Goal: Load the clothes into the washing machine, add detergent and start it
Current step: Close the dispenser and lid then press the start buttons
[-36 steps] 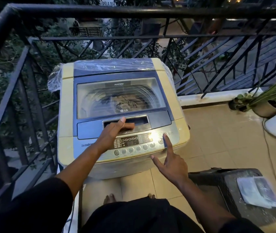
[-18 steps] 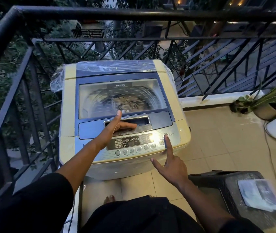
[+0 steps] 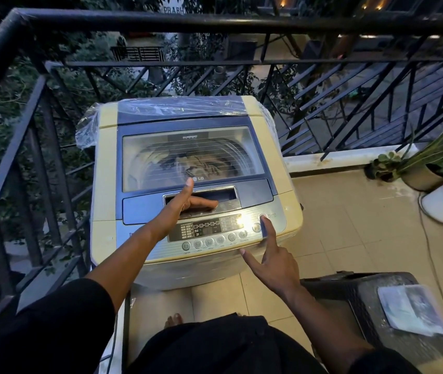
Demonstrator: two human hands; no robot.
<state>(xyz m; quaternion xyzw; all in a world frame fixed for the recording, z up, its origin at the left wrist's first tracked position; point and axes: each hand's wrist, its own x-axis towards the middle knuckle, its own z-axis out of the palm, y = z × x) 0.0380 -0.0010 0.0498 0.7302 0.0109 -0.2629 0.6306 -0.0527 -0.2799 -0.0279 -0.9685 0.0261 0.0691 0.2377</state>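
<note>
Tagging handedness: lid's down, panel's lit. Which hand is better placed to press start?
Right. The right hand already has its index fingertip on the control panel buttons; the left hand rests at the lid handle recess, farther off.

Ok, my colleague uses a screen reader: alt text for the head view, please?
A person's right hand presses a button on the control panel of a closed top-load washing machine; their left hand rests on the lid handle. Clothes show through the lid.

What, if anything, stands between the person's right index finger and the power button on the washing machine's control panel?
Nothing visible does. The right hand has its index fingertip on the power button at the right end of the control panel. The left hand rests apart, at the lid handle recess.
</note>
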